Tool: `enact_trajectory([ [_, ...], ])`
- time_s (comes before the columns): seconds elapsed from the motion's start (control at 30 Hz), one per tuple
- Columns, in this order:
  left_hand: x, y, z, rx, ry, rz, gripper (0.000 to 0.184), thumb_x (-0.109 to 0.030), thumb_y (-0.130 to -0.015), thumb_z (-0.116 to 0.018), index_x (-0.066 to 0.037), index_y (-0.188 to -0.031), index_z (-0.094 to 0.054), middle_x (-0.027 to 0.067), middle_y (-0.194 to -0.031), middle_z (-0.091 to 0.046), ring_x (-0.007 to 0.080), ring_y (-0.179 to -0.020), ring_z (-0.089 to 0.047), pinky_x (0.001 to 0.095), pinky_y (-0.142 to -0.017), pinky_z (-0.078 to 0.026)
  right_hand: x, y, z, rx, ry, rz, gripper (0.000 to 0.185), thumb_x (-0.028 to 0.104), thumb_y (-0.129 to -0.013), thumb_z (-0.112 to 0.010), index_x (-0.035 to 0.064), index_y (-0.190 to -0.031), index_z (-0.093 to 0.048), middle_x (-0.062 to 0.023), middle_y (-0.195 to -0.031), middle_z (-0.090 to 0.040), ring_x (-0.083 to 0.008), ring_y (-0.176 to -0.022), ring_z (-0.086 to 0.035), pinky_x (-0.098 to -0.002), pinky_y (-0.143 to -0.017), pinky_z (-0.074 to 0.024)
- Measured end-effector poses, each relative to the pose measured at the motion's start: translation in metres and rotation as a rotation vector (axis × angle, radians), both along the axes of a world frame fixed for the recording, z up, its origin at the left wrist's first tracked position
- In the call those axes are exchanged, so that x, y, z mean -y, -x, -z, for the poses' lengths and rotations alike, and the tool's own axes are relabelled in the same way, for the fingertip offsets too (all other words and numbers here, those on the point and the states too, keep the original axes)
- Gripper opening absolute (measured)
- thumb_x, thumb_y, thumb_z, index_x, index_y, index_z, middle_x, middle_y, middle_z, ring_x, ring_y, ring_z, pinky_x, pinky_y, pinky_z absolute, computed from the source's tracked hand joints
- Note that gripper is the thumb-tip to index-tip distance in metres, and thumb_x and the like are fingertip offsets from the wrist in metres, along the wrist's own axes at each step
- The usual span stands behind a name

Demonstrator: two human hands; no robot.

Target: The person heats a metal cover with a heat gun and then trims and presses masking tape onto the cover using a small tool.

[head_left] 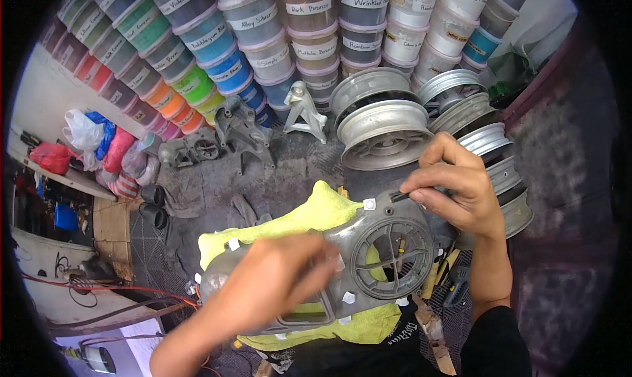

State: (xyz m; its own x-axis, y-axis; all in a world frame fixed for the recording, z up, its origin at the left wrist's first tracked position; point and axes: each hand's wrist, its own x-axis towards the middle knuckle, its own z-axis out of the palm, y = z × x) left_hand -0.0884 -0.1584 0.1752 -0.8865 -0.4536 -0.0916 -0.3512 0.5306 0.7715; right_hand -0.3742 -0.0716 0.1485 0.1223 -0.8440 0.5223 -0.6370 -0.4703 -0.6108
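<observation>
Pinches a small dark piece (399, 196) in the right hand (457, 185) at two o'clock on the grey casting (352, 235), laid at six o'clock in view over yellow cloth (322, 209), probably for padding, with the left hand (280, 278) at nine, too blurred to tell any grip.

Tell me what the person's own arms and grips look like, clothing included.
The right grip is a bare hand, with no glove or watch visible. The left grip also looks gloveless, though blur hides its finer detail. A black sleeve covers the upper right arm, leaving the right forearm bare. The left forearm is bare too.
</observation>
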Motion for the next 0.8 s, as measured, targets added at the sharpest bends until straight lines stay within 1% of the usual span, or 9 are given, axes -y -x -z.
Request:
enact_trajectory([
  [0.1, 0.033, 0.04, 0.041, -0.039, 0.153, 0.017, 0.021, -0.018, -0.093, -0.069, 0.002, -0.101, -0.07, 0.0186, -0.094, -0.07, 0.0328, -0.085, -0.071, 0.0393, -0.075, -0.055, -0.02, 0.008, 0.01, 0.061, -0.06, 0.074, 0.014, 0.009, -0.082, -0.077, 0.0026, -0.094, -0.076, -0.0067, -0.085, -0.059, -0.0195, -0.079, -0.057, -0.0313, -0.07, -0.0431],
  [0.17, 0.045, 0.061, 0.068, -0.063, 0.182, 0.063, 0.021, -0.018, -0.094, -0.069, 0.001, -0.103, -0.07, 0.0195, -0.098, -0.07, 0.0333, -0.086, -0.071, 0.0396, -0.077, -0.055, -0.036, 0.014, 0.02, 0.133, -0.066, 0.137, 0.015, 0.009, -0.081, -0.078, 0.0018, -0.094, -0.077, -0.0064, -0.085, -0.058, -0.0184, -0.079, -0.056, -0.0304, -0.07, -0.0425],
  [0.23, 0.049, 0.076, 0.076, -0.069, 0.164, 0.113, 0.021, -0.018, -0.094, -0.069, 0.001, -0.103, -0.07, 0.0196, -0.099, -0.07, 0.0334, -0.088, -0.071, 0.0399, -0.079, -0.055, -0.051, 0.021, 0.03, 0.204, -0.082, 0.19, 0.016, 0.009, -0.08, -0.079, 0.001, -0.094, -0.077, -0.0061, -0.084, -0.057, -0.0176, -0.08, -0.055, -0.0298, -0.07, -0.0421],
  [0.3, 0.05, 0.087, 0.078, -0.061, 0.106, 0.166, 0.021, -0.018, -0.093, -0.069, 0.0, -0.102, -0.07, 0.0188, -0.098, -0.071, 0.0331, -0.089, -0.072, 0.0401, -0.081, -0.055, -0.066, 0.027, 0.038, 0.269, -0.103, 0.233, 0.017, 0.009, -0.08, -0.079, 0.0003, -0.093, -0.077, -0.0058, -0.084, -0.056, -0.0171, -0.08, -0.054, -0.0293, -0.07, -0.0417],
  [0.4, 0.051, 0.098, 0.071, -0.022, 0.043, 0.183, 0.016, -0.013, -0.089, -0.07, 0.002, -0.096, -0.072, 0.0219, -0.095, -0.073, 0.0359, -0.092, -0.072, 0.0431, -0.083, -0.056, -0.084, 0.034, 0.053, 0.334, -0.122, 0.284, 0.017, 0.011, -0.079, -0.08, 0.0006, -0.093, -0.077, -0.0051, -0.085, -0.055, -0.0168, -0.082, -0.052, -0.0287, -0.07, -0.0406],
  [0.5, 0.053, 0.102, 0.074, 0.01, 0.003, 0.192, 0.015, -0.014, -0.091, -0.072, 0.0, -0.097, -0.071, 0.0139, -0.09, -0.073, 0.0284, -0.088, -0.073, 0.0376, -0.078, -0.056, -0.097, 0.04, 0.065, 0.393, -0.12, 0.321, 0.017, 0.011, -0.08, -0.08, 0.0006, -0.093, -0.077, -0.0047, -0.086, -0.054, -0.0161, -0.082, -0.052, -0.0284, -0.07, -0.0403],
  [0.6, 0.054, 0.106, 0.073, 0.024, 0.023, 0.209, 0.013, -0.011, -0.088, -0.073, -0.001, -0.096, -0.07, 0.0133, -0.088, -0.072, 0.0276, -0.084, -0.073, 0.0376, -0.075, -0.055, -0.103, 0.041, 0.072, 0.478, -0.122, 0.357, 0.017, 0.011, -0.081, -0.08, 0.0001, -0.094, -0.077, -0.004, -0.088, -0.054, -0.0152, -0.082, -0.051, -0.0281, -0.071, -0.0403],
  [0.7, 0.051, 0.107, 0.069, -0.02, 0.165, 0.234, 0.013, -0.01, -0.086, -0.075, -0.001, -0.094, -0.07, 0.0137, -0.086, -0.071, 0.0281, -0.081, -0.072, 0.0383, -0.074, -0.055, -0.106, 0.041, 0.076, 0.533, -0.109, 0.384, 0.017, 0.01, -0.082, -0.08, -0.0007, -0.095, -0.076, -0.0036, -0.089, -0.053, -0.0146, -0.083, -0.051, -0.0277, -0.073, -0.0405],
  [0.8, 0.045, 0.104, 0.07, -0.063, 0.27, 0.221, 0.015, -0.009, -0.085, -0.075, -0.001, -0.096, -0.069, 0.0143, -0.085, -0.07, 0.0293, -0.081, -0.072, 0.0388, -0.074, -0.056, -0.108, 0.041, 0.079, 0.558, -0.102, 0.404, 0.017, 0.009, -0.082, -0.079, -0.0013, -0.096, -0.076, -0.0035, -0.09, -0.053, -0.0143, -0.084, -0.051, -0.0274, -0.073, -0.0405],
])
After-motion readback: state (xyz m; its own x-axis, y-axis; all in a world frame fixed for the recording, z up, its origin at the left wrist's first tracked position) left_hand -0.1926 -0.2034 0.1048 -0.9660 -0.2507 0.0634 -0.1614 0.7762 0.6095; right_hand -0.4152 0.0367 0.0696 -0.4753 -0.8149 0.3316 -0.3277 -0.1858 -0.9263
